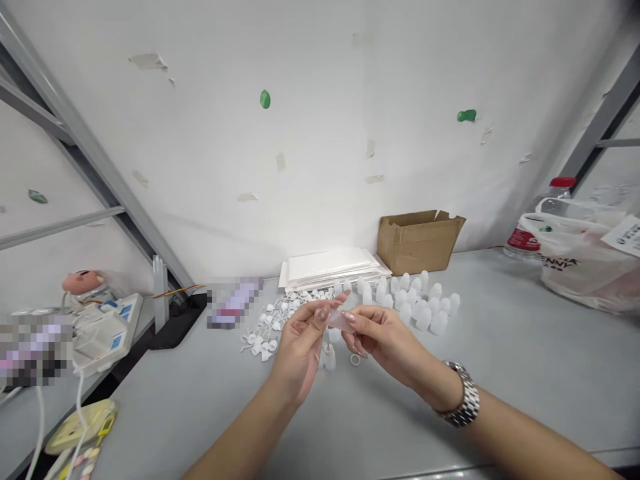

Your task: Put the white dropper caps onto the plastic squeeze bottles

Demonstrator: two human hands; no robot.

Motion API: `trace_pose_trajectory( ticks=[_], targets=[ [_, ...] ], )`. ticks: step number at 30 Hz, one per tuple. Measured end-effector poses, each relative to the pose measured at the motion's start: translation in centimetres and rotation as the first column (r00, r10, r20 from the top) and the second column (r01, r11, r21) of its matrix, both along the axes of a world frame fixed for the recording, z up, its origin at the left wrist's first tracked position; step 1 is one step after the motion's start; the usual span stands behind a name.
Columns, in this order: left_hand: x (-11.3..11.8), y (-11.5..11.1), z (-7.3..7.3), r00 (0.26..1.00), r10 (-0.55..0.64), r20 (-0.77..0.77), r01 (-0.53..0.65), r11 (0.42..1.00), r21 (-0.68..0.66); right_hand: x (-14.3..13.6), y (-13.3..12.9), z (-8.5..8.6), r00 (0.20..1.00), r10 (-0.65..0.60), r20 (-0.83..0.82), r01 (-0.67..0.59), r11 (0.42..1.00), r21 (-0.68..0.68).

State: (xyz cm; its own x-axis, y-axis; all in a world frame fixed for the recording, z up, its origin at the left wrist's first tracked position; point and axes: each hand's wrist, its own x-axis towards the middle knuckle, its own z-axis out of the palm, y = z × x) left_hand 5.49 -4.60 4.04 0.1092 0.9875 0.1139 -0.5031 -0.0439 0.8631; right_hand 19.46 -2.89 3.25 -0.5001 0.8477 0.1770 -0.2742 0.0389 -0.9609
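Between my two hands, above the grey table (200,400), is a small translucent white piece (339,321), blurred and partly covered by fingers. My left hand (303,343) pinches its left end between thumb and fingers. The thumb and fingers of my right hand (387,339) close on its right end. Just below, a small translucent dome-topped piece (329,357) stands on the table, and a thin white ring (355,360) lies to its right. Beyond my left hand spreads a pile of small white caps with cords (273,323). Several frosted dome-topped pieces (423,317) stand behind my right hand.
Flat white packs (330,265) are stacked against the wall beside an open cardboard box (420,243). A plastic bag (585,260) and a red-capped bottle (523,233) stand at the right. At the left are a phone-like blurred object (235,303) and a power strip (107,337) with cables.
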Motion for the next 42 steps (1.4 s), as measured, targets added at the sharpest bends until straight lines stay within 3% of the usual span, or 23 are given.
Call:
trace_pose_trajectory(
  ticks=[3, 6, 7, 9, 11, 13, 14, 16, 19, 21, 23, 26, 30, 33, 38, 42],
  targets=[
    [0.1, -0.2, 0.1, 1.000, 0.029, -0.013, -0.029, 1.000, -0.009, -0.3, 0.0, 0.0, 0.994, 0.089, -0.058, -0.091, 0.995, -0.035],
    [-0.1, -0.1, -0.1, 0.994, 0.110, -0.030, -0.111, 0.993, -0.032, -0.7, -0.5, -0.6, 0.985, -0.129, 0.112, 0.110, 0.980, 0.163],
    [-0.2, -0.1, -0.1, 0.991, 0.126, -0.035, -0.127, 0.991, -0.034, -0.8, -0.7, -0.9, 0.955, -0.247, 0.164, 0.194, 0.939, 0.283],
    [-0.2, -0.1, -0.1, 0.992, 0.120, -0.039, -0.121, 0.992, -0.038, -0.8, -1.1, -1.4, 0.871, -0.453, 0.190, 0.299, 0.796, 0.527],
    [0.0, -0.2, 0.0, 0.997, 0.077, -0.021, -0.078, 0.996, -0.048, -0.8, -1.3, -1.9, 0.821, -0.555, 0.138, 0.321, 0.647, 0.692],
    [0.1, -0.4, 0.1, 0.999, 0.037, 0.007, -0.037, 0.998, -0.057, -0.7, -1.5, -2.1, 0.812, -0.576, 0.094, 0.327, 0.583, 0.744],
    [0.2, -0.5, 0.1, 1.000, 0.027, 0.012, -0.026, 0.998, -0.055, -0.7, -1.6, -2.0, 0.816, -0.570, 0.093, 0.334, 0.597, 0.730],
    [0.3, -0.5, 0.1, 1.000, 0.018, 0.000, -0.018, 0.999, -0.043, -0.7, -1.7, -1.7, 0.846, -0.517, 0.128, 0.339, 0.709, 0.618],
    [0.3, -0.6, -0.1, 1.000, -0.007, -0.029, 0.006, 1.000, -0.028, -0.8, -1.5, -0.8, 0.940, -0.320, 0.121, 0.275, 0.918, 0.287],
    [0.3, -0.6, -0.1, 0.999, -0.025, -0.038, 0.024, 0.999, -0.022, -0.8, -1.1, -0.3, 0.988, -0.151, 0.019, 0.149, 0.986, 0.074],
    [0.2, -0.7, 0.0, 0.998, -0.035, -0.052, 0.034, 0.999, -0.009, -0.6, -0.6, -0.2, 0.994, 0.008, -0.105, -0.016, 0.997, -0.076],
    [-0.1, -0.6, 0.5, 0.995, -0.047, -0.093, 0.049, 0.999, 0.011, -0.3, 0.0, -0.6, 0.957, 0.155, -0.244, -0.209, 0.955, -0.210],
    [-0.5, -0.4, 0.9, 0.993, -0.051, -0.111, 0.056, 0.998, 0.038, -0.2, 0.1, -0.9, 0.946, 0.181, -0.268, -0.260, 0.920, -0.294],
    [-0.6, -0.2, 0.6, 0.991, 0.006, -0.131, -0.001, 0.999, 0.044, -0.4, -0.2, -0.6, 0.962, 0.178, -0.207, -0.229, 0.939, -0.258],
    [-0.6, 0.0, -0.1, 0.951, 0.206, -0.232, -0.187, 0.977, 0.101, -1.0, -0.9, 0.1, 0.999, -0.008, -0.037, 0.005, 0.997, -0.083],
    [-0.3, -0.1, 0.0, 0.959, 0.161, -0.234, -0.153, 0.987, 0.050, -1.1, -1.3, 0.2, 0.989, -0.139, 0.050, 0.140, 0.990, -0.010]
  ],
)
